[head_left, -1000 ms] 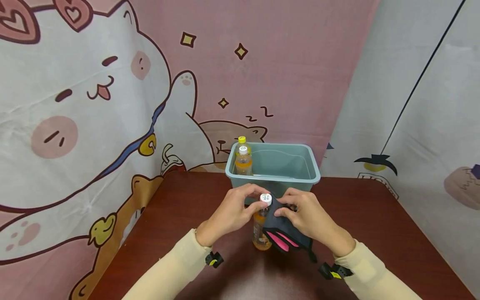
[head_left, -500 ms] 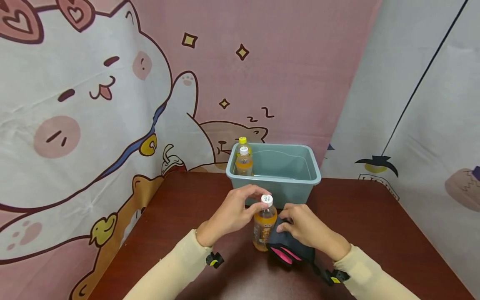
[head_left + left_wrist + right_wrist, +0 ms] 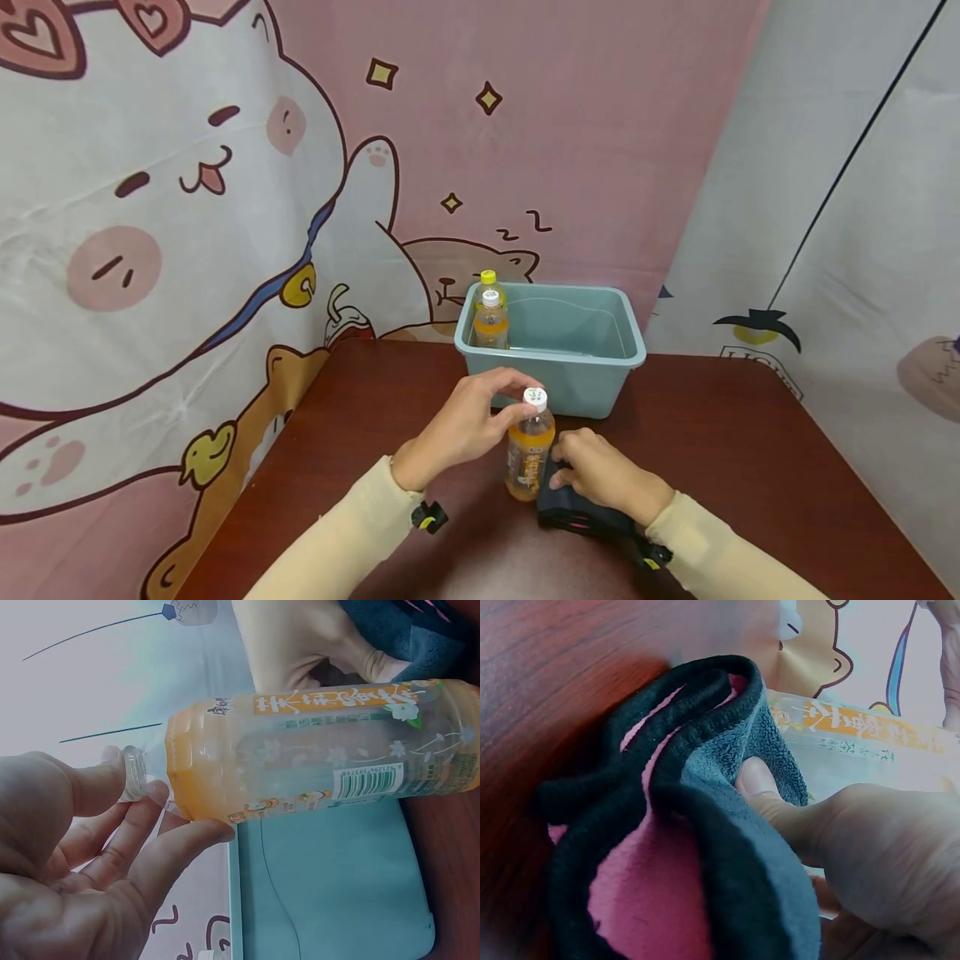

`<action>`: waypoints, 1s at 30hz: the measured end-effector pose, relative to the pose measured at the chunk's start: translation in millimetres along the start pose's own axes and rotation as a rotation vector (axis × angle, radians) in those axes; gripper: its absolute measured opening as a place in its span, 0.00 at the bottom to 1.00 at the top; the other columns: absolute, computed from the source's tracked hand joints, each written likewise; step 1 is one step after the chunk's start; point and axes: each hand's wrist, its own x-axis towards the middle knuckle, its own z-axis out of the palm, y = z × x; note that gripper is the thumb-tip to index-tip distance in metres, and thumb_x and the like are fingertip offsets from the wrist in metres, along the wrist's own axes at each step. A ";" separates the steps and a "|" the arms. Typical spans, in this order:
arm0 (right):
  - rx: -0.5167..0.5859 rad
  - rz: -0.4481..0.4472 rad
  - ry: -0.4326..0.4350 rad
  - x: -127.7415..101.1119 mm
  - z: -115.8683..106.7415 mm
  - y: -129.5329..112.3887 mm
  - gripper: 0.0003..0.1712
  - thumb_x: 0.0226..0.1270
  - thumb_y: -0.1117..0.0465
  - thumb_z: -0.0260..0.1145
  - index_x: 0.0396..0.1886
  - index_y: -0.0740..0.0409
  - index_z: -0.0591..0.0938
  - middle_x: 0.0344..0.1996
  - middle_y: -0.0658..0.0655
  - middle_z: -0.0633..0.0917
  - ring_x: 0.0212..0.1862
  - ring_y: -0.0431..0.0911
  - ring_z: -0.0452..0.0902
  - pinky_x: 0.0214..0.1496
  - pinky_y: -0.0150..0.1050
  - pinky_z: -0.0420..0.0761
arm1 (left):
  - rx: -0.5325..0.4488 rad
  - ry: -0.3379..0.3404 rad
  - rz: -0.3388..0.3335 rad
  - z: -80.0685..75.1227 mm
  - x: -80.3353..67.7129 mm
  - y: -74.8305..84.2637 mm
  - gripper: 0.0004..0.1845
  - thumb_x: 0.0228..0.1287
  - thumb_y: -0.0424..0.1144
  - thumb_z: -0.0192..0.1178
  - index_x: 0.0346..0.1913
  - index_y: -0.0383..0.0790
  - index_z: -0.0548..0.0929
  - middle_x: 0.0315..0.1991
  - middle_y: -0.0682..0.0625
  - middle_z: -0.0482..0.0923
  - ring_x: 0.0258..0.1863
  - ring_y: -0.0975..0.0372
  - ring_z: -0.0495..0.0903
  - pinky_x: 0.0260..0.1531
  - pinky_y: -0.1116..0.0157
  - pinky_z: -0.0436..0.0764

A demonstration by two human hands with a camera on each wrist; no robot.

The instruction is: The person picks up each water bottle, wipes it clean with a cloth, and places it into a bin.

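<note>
From the head view, my left hand (image 3: 461,425) pinches the white cap of an orange drink bottle (image 3: 528,454) that stands upright on the dark bench (image 3: 750,450), while my right hand (image 3: 600,475) presses a folded dark cloth (image 3: 577,512) against the bottle's lower side; I judge this to be a wiping step, and the next stroke calls for a firm hold at the cap so the bottle does not tip. A teal bin (image 3: 592,383) with two more bottles sits just behind, near my knuckles; the bench to the right offers open room. In the left wrist view, my fingertips (image 3: 161,795) close around the cap, with the bottle's label (image 3: 360,697) clear. In the right wrist view, my thumb (image 3: 761,784) clamps the cloth (image 3: 727,825), pink inside, against the bottle.
</note>
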 end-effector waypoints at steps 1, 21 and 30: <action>0.003 0.002 0.000 0.6 0.2 0.2 0.17 0.64 0.63 0.91 0.24 0.50 0.89 0.27 0.43 0.84 0.32 0.28 0.68 0.31 0.28 0.70 | 0.002 0.001 -0.002 -0.3 0.1 0.1 0.18 0.81 0.38 0.76 0.68 0.46 0.90 0.64 0.51 0.92 0.64 0.57 0.92 0.66 0.50 0.93; 0.151 0.109 0.038 -1.6 -16.9 -6.9 0.09 0.68 0.60 0.89 0.44 0.56 0.98 0.36 0.46 0.91 0.37 0.30 0.82 0.36 0.30 0.83 | 0.014 0.002 0.006 -1.7 -1.9 0.6 0.18 0.81 0.37 0.75 0.68 0.45 0.90 0.64 0.50 0.93 0.64 0.56 0.93 0.65 0.53 0.94; 0.169 0.095 0.126 -1.6 -47.5 -19.5 0.09 0.73 0.61 0.86 0.48 0.59 0.98 0.37 0.46 0.92 0.32 0.29 0.77 0.33 0.30 0.81 | 0.010 0.003 0.000 -1.7 -2.8 0.0 0.18 0.80 0.36 0.76 0.68 0.44 0.90 0.64 0.49 0.93 0.64 0.55 0.93 0.66 0.50 0.94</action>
